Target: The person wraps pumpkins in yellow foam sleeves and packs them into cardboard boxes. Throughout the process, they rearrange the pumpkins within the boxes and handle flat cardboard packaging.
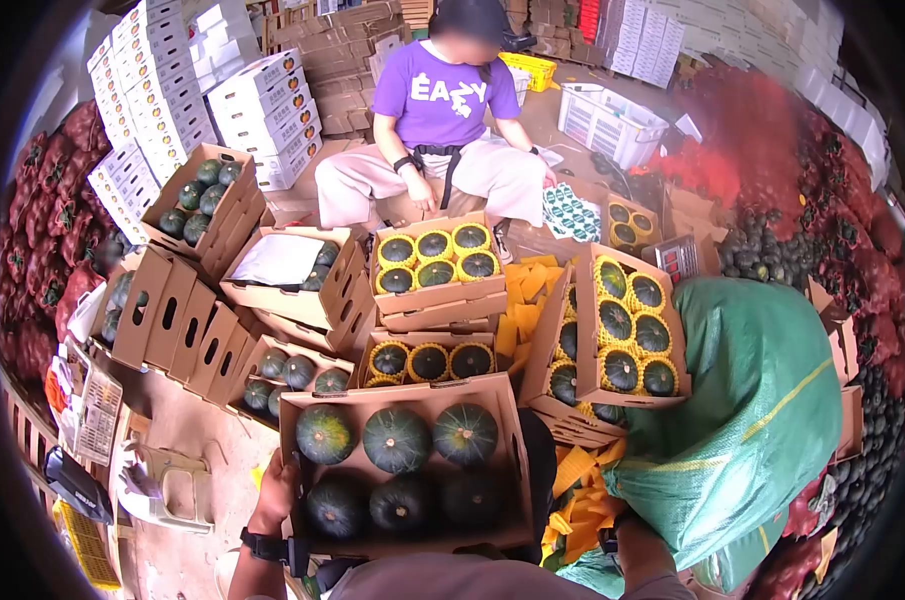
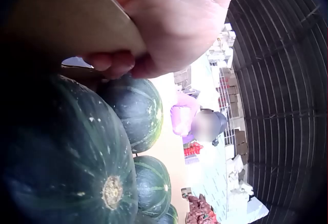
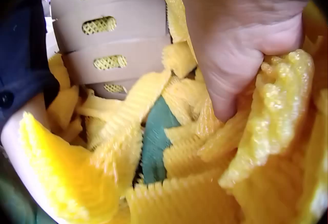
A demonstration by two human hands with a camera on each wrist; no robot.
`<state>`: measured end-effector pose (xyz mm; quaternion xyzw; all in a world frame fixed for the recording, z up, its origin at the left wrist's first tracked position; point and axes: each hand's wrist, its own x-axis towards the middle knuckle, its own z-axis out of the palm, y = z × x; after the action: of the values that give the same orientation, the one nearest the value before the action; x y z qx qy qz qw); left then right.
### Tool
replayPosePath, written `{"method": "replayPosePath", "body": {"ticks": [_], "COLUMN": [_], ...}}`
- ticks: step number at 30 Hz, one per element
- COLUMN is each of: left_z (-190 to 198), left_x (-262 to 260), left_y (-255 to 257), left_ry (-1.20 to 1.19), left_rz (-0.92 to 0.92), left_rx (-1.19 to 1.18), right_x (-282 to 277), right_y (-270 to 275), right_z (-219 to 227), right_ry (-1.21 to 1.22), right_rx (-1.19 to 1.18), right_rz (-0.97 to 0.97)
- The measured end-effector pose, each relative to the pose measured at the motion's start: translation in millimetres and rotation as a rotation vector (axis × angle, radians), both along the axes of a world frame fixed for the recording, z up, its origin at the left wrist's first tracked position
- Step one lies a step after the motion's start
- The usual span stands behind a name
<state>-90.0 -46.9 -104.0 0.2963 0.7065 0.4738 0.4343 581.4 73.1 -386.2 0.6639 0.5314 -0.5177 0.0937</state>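
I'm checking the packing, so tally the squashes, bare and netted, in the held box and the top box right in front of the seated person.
Bare squashes in the held box: 6
Netted squashes in the top box: 6
Total: 12

Stacked white cartons (image 1: 157, 85), a seated person in purple (image 1: 442, 110), red mesh sacks (image 1: 37, 215), a pale stool (image 1: 177, 490)

Open brown cardboard box (image 1: 412, 388): nearest the wearer, long side crosswise. Contents: six round, dark green squashes (image 1: 398, 440), two rows of three; far-row end pieces yellow-patched. Orange-yellow foam sleeves (image 1: 578, 512): ribbed, loose, heaped right of box.
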Motion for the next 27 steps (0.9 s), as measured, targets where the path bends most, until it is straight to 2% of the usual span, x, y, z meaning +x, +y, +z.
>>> {"method": "replayPosePath", "body": {"ticks": [3,4,5,6,7,8,9,11,12,13,15,17,18,19,21,22,23,25,26,27], "left_z": [-5.2,-16.7,-23.0,14.2,12.5,7.4,3.6,4.7,5.8,5.3,4.1,11.7,5.7,10.2,33.7,52.8,67.4,117.7,134.1,145.9], "left_x": [-3.2,-7.8,-12.0,3.6,-0.2,-4.2,-7.4,-12.3,-11.4,-12.0,-15.5,-14.6,-19.5,-22.0,-29.0,-22.7,-21.7,0.7,13.5,23.5], "left_y": [5.2,6.8,7.1,15.4,16.5,17.0,16.1,11.9,10.1,8.2,7.9,1.9,-1.6,-4.1,-3.6,-0.3,3.1,12.8,16.6,20.3], "left_ry": [-0.044,-0.058,-0.071,-0.053,-0.037,-0.021,-0.007,0.097,0.103,0.109,0.060,-0.070,-0.047,0.207,0.721,0.886,0.897,0.797,0.789,0.799], "left_rz": [0.040,0.028,0.016,-0.007,-0.020,-0.033,-0.046,-0.104,-0.103,-0.104,-0.080,-0.019,-0.024,-0.071,-0.173,-0.075,-0.035,-0.100,-0.155,-0.290], "left_rx": [0.036,0.052,0.068,-0.003,-0.001,0.001,0.001,-0.017,0.011,0.038,0.062,0.034,0.049,0.014,-0.060,-0.025,0.057,0.277,0.410,0.443], "right_x": [-5.9,-17.3,-37.6,-61.6,-77.6,-80.8,-81.1,-127.7,-110.0,-124.6,-124.8,-156.6,-177.0,-198.4,-241.0,-264.5,-290.4,-349.3,-379.3,-407.9], "right_y": [15.6,22.5,25.5,24.4,24.1,26.5,28.6,18.8,19.6,18.5,19.4,31.5,33.1,34.5,30.8,29.8,28.7,22.6,15.3,7.2], "right_z": [1.8,8.3,49.0,107.2,145.1,157.4,147.0,219.9,166.3,163.4,178.7,247.5,287.6,324.1,382.7,404.9,423.2,447.7,443.9,435.8], "right_ry": [0.187,0.174,0.232,0.293,0.355,0.527,0.837,0.803,0.741,0.571,0.977,1.111,1.182,1.257,1.114,0.952,0.777,0.592,0.519,0.449], "right_rx": [0.070,0.025,0.106,0.188,0.272,0.255,0.313,0.421,0.441,0.632,0.415,0.546,0.585,0.625,0.713,0.841,0.958,0.975,0.965,0.948], "right_rz": [-0.135,-0.285,-0.211,-0.136,-0.062,-0.302,-0.594,-0.768,-0.575,-0.194,-0.638,-0.759,-0.667,-0.573,-0.275,-0.040,0.194,0.500,0.555,0.609]}}
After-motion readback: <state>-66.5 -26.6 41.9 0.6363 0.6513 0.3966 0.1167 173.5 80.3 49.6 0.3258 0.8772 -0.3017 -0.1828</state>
